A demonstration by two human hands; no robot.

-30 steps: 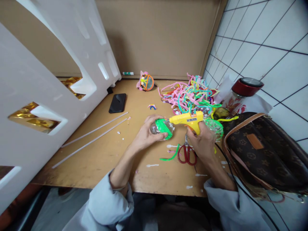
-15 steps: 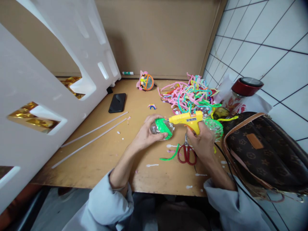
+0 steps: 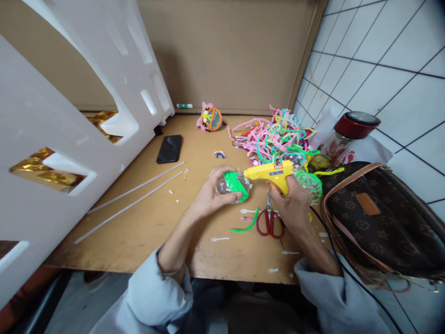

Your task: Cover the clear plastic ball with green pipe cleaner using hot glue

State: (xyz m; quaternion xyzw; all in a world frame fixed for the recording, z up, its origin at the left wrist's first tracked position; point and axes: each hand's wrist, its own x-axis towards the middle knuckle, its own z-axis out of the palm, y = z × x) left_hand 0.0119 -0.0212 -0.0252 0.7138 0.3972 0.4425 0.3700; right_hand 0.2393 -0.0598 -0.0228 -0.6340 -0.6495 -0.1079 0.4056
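My left hand [image 3: 216, 188] is closed round a clear plastic ball [image 3: 223, 187] that has bright green pipe cleaner [image 3: 233, 182] wrapped over part of it. In my right hand [image 3: 291, 202] is a yellow hot glue gun [image 3: 269, 172], held by its handle with a finger at the trigger. Its nozzle points left and meets or nearly meets the green-covered side of the ball. Below the gun, red-handled scissors [image 3: 270, 223] lie on the table, partly behind my right hand. Beside them is a loose curved green pipe cleaner [image 3: 246, 228].
A tangled heap of pipe cleaners [image 3: 274, 137] lies at back right, near a red-lidded jar [image 3: 354, 127] and a brown handbag [image 3: 382, 218]. A black phone [image 3: 169, 149], two thin white sticks [image 3: 132, 204] and a decorated ball [image 3: 210, 118] are on the table. A black cord [image 3: 333, 243] trails right.
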